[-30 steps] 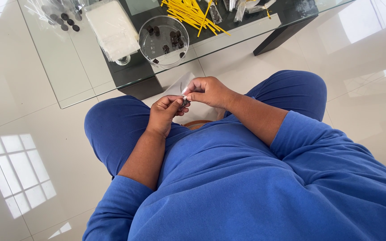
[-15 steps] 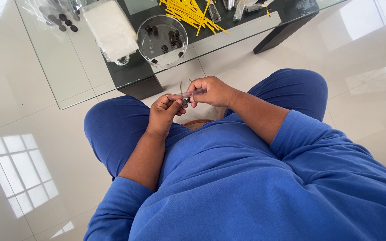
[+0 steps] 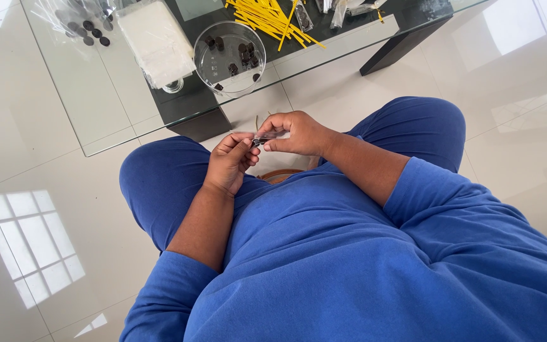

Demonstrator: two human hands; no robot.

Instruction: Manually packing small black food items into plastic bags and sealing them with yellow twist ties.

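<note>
Both hands meet above the lap of a seated person dressed in soft blue cloth. The left hand [image 3: 232, 161] is curled, its fingertips pinched on the near end of a small clear packet [image 3: 266, 137], a thin, glossy strip of plastic with something dark at that end. The right hand [image 3: 299, 133] closes over the packet's far end, thumb and fingers pressed together on it. So the packet lies held between the two hands, level, over the knees and just short of the edge of the desk [image 3: 96, 107].

The desk has a smooth glass top on a dark, blocky base. On it stands a round clear dish [image 3: 229, 54] with a few small dark discs scattered inside. Beside the dish lies a white, padded-looking rectangular pack [image 3: 156, 41]. Farther back lies a loose heap of thin yellow sticks [image 3: 270, 18], and at the far left a crinkled clear bag [image 3: 77, 19] holds more dark discs. The floor [image 3: 26, 209] is pale, glossy tile.
</note>
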